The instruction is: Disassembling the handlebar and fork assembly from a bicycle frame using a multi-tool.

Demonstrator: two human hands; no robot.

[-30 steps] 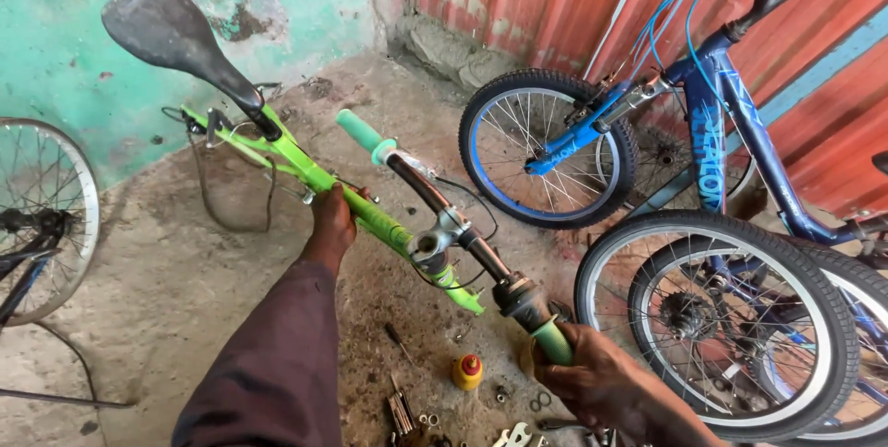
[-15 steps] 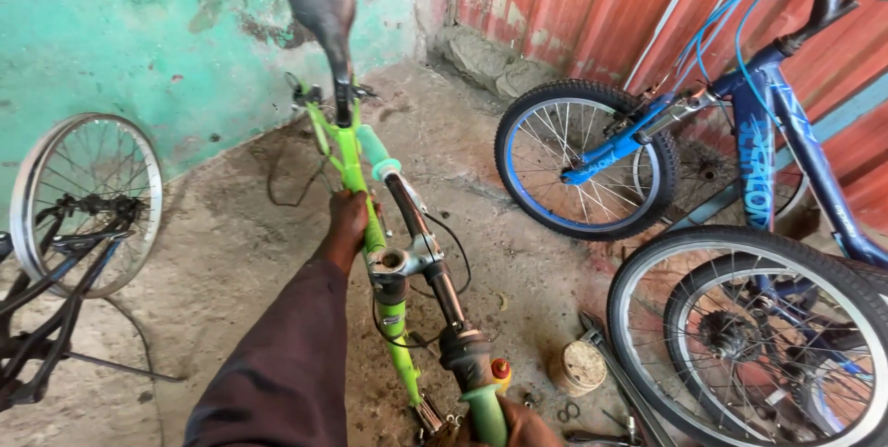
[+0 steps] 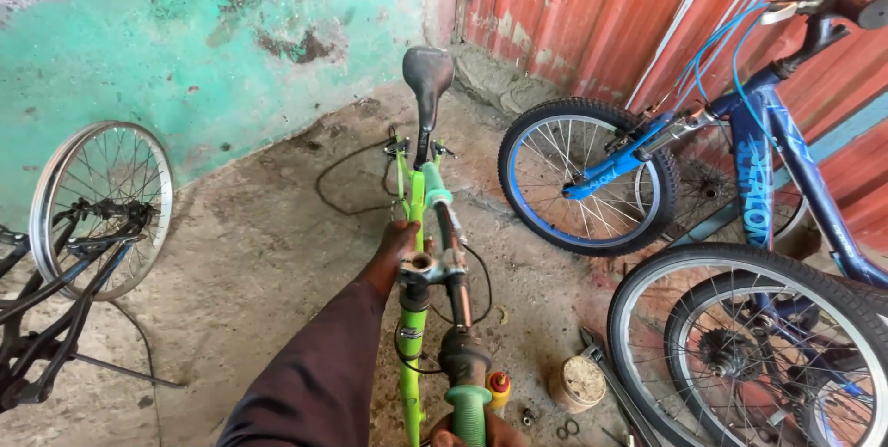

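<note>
Here the left hand (image 3: 396, 248) clasps the green bike frame (image 3: 410, 225) just beside its stem; the right hand (image 3: 481, 430), mostly cropped, seems to hold the green handlebar grip (image 3: 469, 410). Loosened hold could let the frame tip onto the small tin (image 3: 577, 382) below-right.

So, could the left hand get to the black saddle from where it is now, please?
Probably yes. The left hand grips the green frame near the stem, and the saddle sits further along that frame with nothing between them, though the arm already looks well extended.
</note>
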